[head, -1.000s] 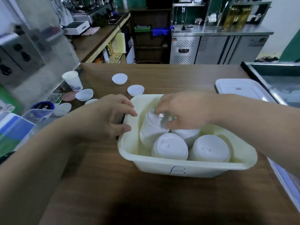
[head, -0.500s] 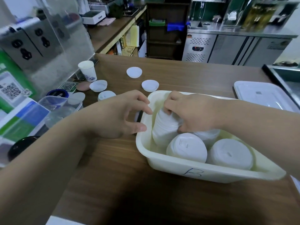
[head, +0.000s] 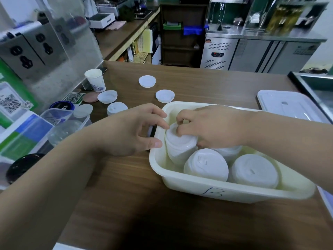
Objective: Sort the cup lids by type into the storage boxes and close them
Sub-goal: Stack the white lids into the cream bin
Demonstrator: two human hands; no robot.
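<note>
A cream storage box (head: 234,193) marked with a handwritten "B" sits on the wooden tabletop (head: 126,195) and holds stacks of white cup lids. At its left end is a leaning stack (head: 177,150), beside it a middle stack (head: 205,165), and further right a third stack (head: 254,170). The right hand (head: 216,127) reaches into the box, its fingers curled over the top of the leaning stack and grasping it. The left hand (head: 129,130) is at the box's left rim with bent fingers, the forefinger tip at the stack's top edge and the thumb by the rim; whether it actually grips cannot be told. Four loose lids (head: 147,81) lie apart on the tabletop behind the box, near a paper cup (head: 95,80). A clear box cover (head: 288,105) lies to the right.
</note>
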